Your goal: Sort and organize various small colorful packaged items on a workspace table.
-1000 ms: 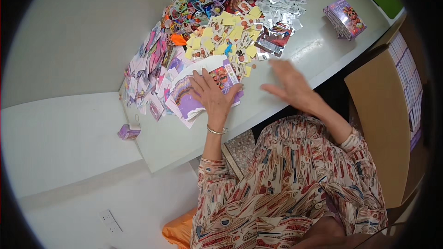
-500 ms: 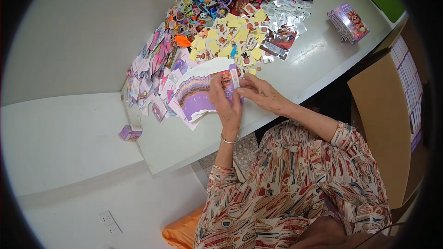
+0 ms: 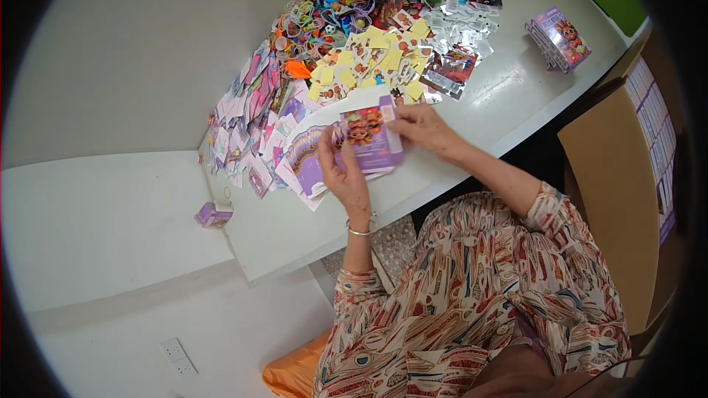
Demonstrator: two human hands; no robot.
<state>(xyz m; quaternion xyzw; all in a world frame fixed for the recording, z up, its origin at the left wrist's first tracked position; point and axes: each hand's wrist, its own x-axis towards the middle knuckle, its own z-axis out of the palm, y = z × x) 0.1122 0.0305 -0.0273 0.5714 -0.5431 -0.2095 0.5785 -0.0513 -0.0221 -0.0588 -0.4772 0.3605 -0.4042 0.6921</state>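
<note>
A flattened purple carton (image 3: 365, 133) with a colourful printed panel is held up between my two hands. My left hand (image 3: 346, 180) has its thumb and fingers on the carton's left edge. My right hand (image 3: 424, 131) pinches the flap at its right end. Below and to the left lies a fanned stack of more flat purple cartons (image 3: 308, 156), partly covered by the held one and my left hand.
Beyond the cartons are heaps of yellow-and-white cards (image 3: 369, 59), silver packets (image 3: 461, 26), small colourful toys (image 3: 324, 11) and pink leaflets (image 3: 247, 118). Made-up purple boxes (image 3: 562, 38) stand at the far right. A large cardboard box (image 3: 612, 199) sits beside the table's right edge.
The purple carton has lifted off the fanned stack and shifted slightly right, showing more of its panel. My right hand has moved up and right to its flap; my left hand has lowered a little.
</note>
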